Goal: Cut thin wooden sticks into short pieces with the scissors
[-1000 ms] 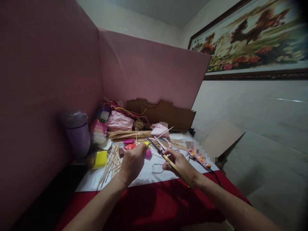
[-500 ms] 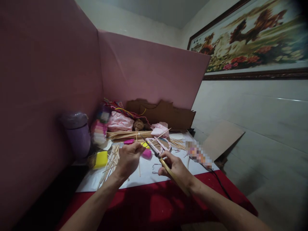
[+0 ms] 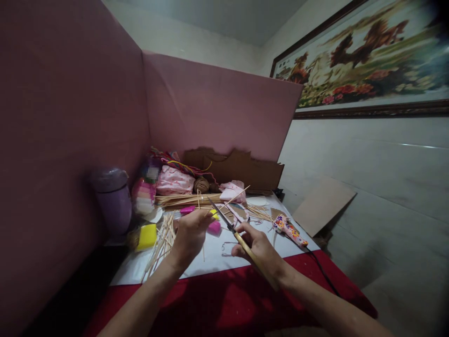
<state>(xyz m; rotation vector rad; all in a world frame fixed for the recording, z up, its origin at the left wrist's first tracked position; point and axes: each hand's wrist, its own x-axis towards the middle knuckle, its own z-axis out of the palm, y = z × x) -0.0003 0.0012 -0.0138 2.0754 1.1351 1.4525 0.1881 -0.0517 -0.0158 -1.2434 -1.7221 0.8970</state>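
My left hand (image 3: 189,236) is closed in a pinch on a thin bamboo stick (image 3: 231,198) that slants up to the right above the white sheet (image 3: 213,255). My right hand (image 3: 257,250) grips a pair of scissors (image 3: 229,225) with yellowish handles; the dark blades point up and left and meet the stick near my left fingers. Loose short sticks (image 3: 162,238) lie just left of my left hand. A pink block (image 3: 213,227) sits between the hands.
A purple jar (image 3: 112,201) stands at the left by the pink partition (image 3: 217,105). A long stick bundle (image 3: 185,199), twine ball (image 3: 201,185), pink cloth (image 3: 174,180), cardboard (image 3: 242,168), yellow block (image 3: 146,235) and a patterned glue gun (image 3: 290,230) with its cord crowd the table. Red cloth (image 3: 224,299) covers the near edge.
Both hands drew slightly closer to me with the stick and scissors. The scissor blades shifted a little to the left along the stick. The view tilted slightly.
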